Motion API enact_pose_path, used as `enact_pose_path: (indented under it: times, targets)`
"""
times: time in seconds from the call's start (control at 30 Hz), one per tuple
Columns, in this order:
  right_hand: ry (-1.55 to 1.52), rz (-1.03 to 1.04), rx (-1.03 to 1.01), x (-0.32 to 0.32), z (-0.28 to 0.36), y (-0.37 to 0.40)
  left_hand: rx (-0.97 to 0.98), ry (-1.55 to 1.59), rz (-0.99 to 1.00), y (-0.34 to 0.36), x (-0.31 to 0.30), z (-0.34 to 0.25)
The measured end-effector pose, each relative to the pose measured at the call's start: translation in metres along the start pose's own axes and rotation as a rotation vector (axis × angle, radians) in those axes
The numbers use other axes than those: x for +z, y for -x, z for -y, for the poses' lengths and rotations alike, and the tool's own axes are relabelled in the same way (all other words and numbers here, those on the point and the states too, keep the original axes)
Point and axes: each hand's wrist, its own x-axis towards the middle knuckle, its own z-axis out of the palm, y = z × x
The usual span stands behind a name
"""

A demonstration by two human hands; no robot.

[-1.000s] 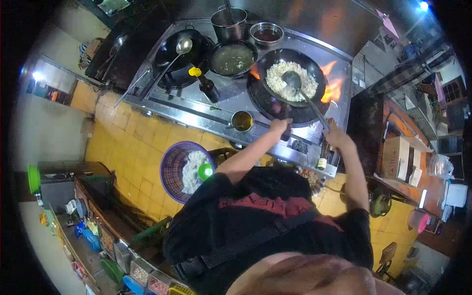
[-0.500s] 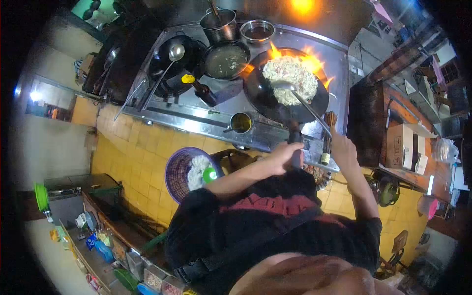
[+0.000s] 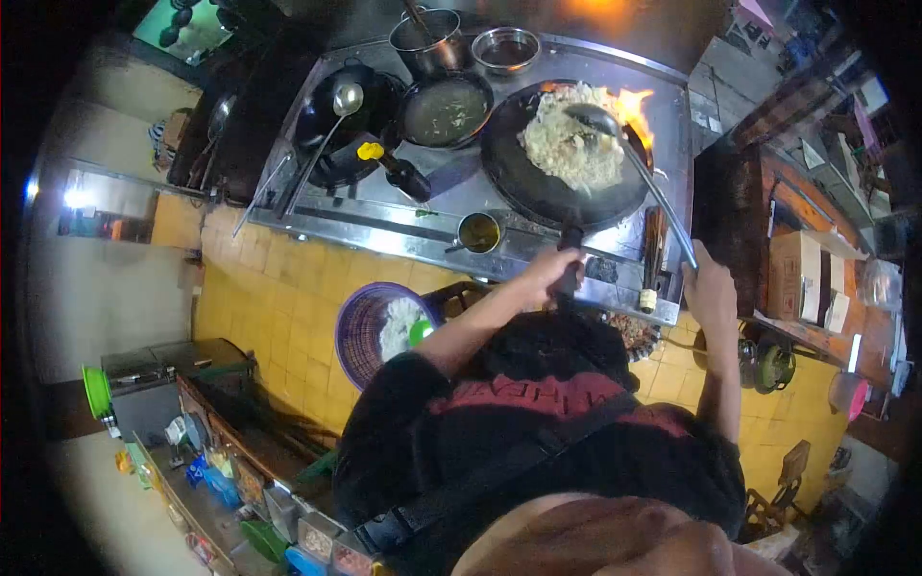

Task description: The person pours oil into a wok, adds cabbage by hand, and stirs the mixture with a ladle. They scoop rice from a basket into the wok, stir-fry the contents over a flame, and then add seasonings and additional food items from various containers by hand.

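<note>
My left hand is wrapped round the dark handle of a black wok on the stove. In the wok lies a pale heap of what looks like noodles or rice, with flames rising at its far right rim. A long-handled metal ladle is in my right hand, its bowl resting on the far part of the food. Close by the right hand, a bundle of dark sticks with a pale label stands at the stove's front edge.
Left of the wok are a shallow pan with liquid, a dark bottle with a yellow top and a cup of oil-like liquid. A second ladle lies over another wok. A purple basket stands on the yellow floor.
The ladle and my right hand have moved to the right, its bowl farther up in the wok. The food has shifted and spread. The flames have shrunk to the right side.
</note>
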Motion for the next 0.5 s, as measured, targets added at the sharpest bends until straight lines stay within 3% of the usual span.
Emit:
enact_pose_path:
  times: [0.07,0.13,0.17,0.27,0.33,0.37,0.4,0.43,0.47,0.5]
  targets:
    - [-0.062,-0.095,-0.085,0.032,-0.009,-0.009,0.177,-0.176,-0.003,-0.074,-0.051,0.027]
    - [-0.350,0.032,0.058,0.065,-0.002,-0.040,0.178,-0.140,-0.001,-0.096,-0.063,0.023]
    - [-0.342,0.025,0.054,0.094,-0.003,-0.061,0.173,-0.105,0.000,-0.101,-0.064,0.020]
    - [-0.654,0.537,0.240,0.178,-0.012,-0.119,0.270,-0.121,-0.125,-0.101,-0.060,0.029]
    - [-0.913,0.551,0.291,0.140,-0.001,-0.136,0.391,-0.441,-0.255,-0.096,-0.065,0.034]
    - [-1.044,0.453,0.247,0.122,-0.003,-0.145,0.472,-0.617,-0.355,-0.084,-0.065,0.040]
    - [-1.162,0.296,0.015,0.069,0.012,-0.137,0.498,-0.720,-0.509,-0.065,-0.057,0.047]
    - [-1.423,0.204,0.163,0.031,0.020,-0.131,0.314,-0.515,-0.250,-0.057,-0.072,0.055]
    - [-1.641,0.091,0.087,-0.015,0.042,-0.109,0.149,-0.423,-0.167,-0.042,-0.077,0.062]
    - [-1.670,0.081,-0.075,-0.018,0.031,-0.121,0.059,-0.201,-0.068,-0.039,-0.094,0.083]
